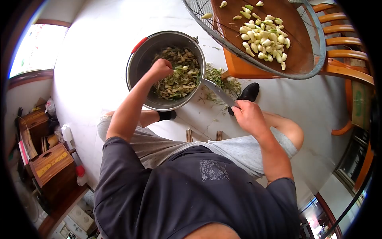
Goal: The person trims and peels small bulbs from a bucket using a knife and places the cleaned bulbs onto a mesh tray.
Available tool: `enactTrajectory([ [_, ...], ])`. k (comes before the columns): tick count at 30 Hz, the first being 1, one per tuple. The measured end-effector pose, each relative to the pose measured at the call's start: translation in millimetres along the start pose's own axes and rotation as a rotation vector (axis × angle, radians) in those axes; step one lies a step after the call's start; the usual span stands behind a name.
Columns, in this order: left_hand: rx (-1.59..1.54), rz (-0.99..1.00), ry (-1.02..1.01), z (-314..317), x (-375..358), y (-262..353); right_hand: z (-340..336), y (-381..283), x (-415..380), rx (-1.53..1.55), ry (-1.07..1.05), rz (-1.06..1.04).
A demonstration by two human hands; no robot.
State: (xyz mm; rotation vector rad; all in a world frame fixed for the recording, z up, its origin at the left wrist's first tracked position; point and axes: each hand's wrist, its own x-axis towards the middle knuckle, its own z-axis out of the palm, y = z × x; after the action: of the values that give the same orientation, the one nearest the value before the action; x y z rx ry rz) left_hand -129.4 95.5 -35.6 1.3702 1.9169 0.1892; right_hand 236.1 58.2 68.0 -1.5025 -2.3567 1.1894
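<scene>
My right hand (247,113) is wrapped round the handle of a knife (219,92), its blade pointing up and left towards the rim of a grey metal bucket (135,71). Over the bucket, my left hand (162,68) is closed, fingertips pinched; what they hold, if anything, is too small to make out. Beneath that hand, dry leaves and stalks (171,89) fill the lower part of the bucket, with a few pale bulbs (192,73) among them. At the upper right, a round mesh sieve (320,47) carries a heap of trimmed whitish bulbs (267,40).
The sieve rests on an orange wooden chair (242,71). Green trimmings (217,77) lie on the pale floor (99,51) beside the bucket. My shoes (250,92) are close by. Wooden boxes (51,163) and bottles (67,132) stand at the left.
</scene>
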Motion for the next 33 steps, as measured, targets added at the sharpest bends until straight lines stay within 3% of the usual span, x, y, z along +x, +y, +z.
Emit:
enactTrajectory([
  [4,-0.361,-0.077,-0.008,-56,-34,22,0,-2,-4,-0.004,-0.008,-0.015],
  [7,-0.357,-0.027,-0.021,-63,-40,14,-1,-1,-5,-0.008,-0.003,-0.033],
  [11,-0.152,-0.138,-0.132,-22,-25,-31,2,6,-4,-0.005,0.006,-0.036],
  [13,0.301,0.008,-0.266,12,-11,-75,2,5,-4,-0.008,-0.022,0.004],
  [15,0.519,-0.059,-0.239,20,-15,-72,3,6,-4,0.009,-0.022,0.02],
  [16,0.583,-0.068,-0.129,26,-7,-78,3,8,-3,0.015,-0.022,0.028],
  [19,0.321,-0.056,0.206,17,-10,-48,2,5,0,-0.003,-0.035,0.035],
  [20,0.163,0.055,0.252,18,-8,-52,2,3,0,-0.004,-0.039,0.033],
  [23,0.076,0.034,0.214,28,-5,-28,1,3,1,-0.006,-0.036,0.033],
  [28,0.216,-0.042,0.22,59,3,-29,3,6,2,0.006,-0.034,0.021],
  [31,-0.029,-0.107,0.266,52,-8,-22,0,5,1,-0.005,-0.033,0.022],
  [33,-0.136,-0.01,0.354,45,-16,-26,-2,1,0,0.008,-0.01,-0.01],
])
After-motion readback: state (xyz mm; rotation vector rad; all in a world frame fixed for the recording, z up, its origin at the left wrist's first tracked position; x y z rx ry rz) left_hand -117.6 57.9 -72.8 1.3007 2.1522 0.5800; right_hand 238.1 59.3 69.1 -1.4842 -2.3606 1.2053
